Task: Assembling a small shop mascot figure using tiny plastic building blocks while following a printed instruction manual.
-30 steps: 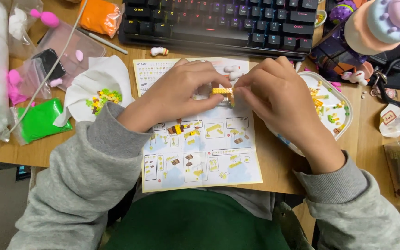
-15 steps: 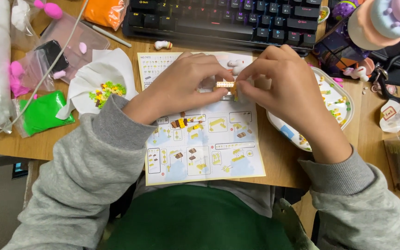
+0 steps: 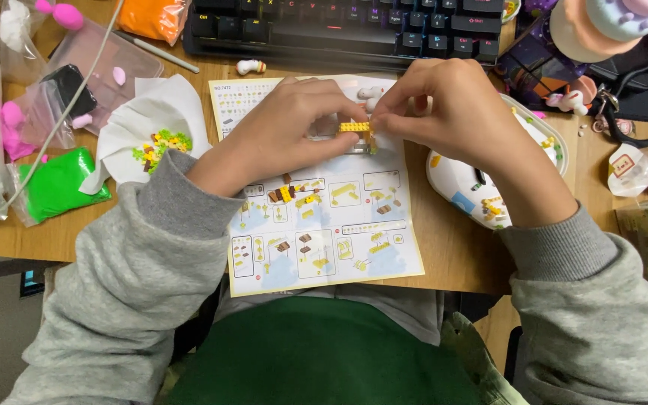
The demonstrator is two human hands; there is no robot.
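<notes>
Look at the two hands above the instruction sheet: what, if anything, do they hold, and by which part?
Both hands, left hand and right hand, pinch a small yellow brick assembly between them, each at one end, with the fingers.

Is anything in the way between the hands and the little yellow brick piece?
No. The left hand and the right hand both pinch the yellow brick piece directly, above the instruction sheet. Nothing visible sits between them.

Black keyboard point(image 3: 354, 30) sits beyond the fingers; green bag point(image 3: 58, 187) and paper towel point(image 3: 155, 120) lie off left on the counter point(image 3: 459, 251).
</notes>
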